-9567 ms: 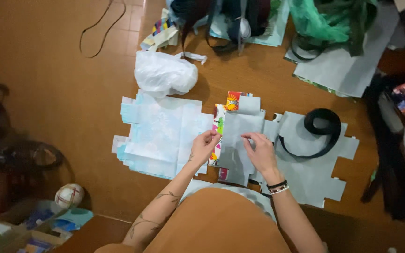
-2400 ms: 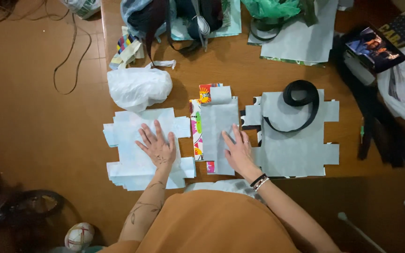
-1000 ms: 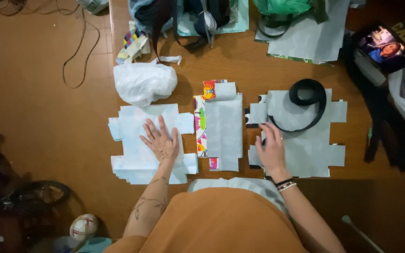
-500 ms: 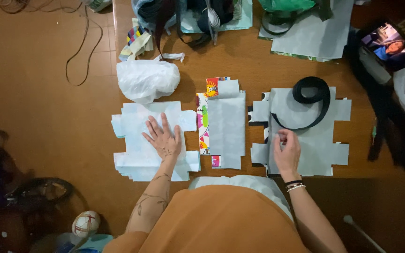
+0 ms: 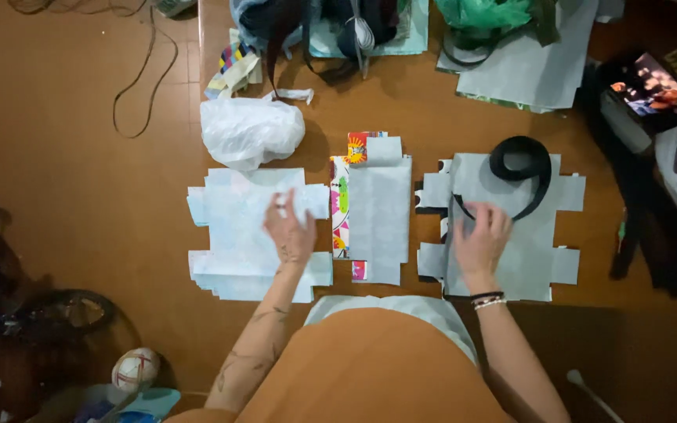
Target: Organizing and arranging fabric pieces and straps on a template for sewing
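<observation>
Lifting blurred off the left sheet stack (image 5: 237, 235), left hand (image 5: 290, 231); right hand (image 5: 481, 235) stays spread on right sheet (image 5: 511, 258).

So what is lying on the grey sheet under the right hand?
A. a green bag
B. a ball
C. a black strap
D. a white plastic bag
C: the black strap loops across the top of the grey sheet where the right hand rests; the white bag lies on the floor above the left hand.
</observation>
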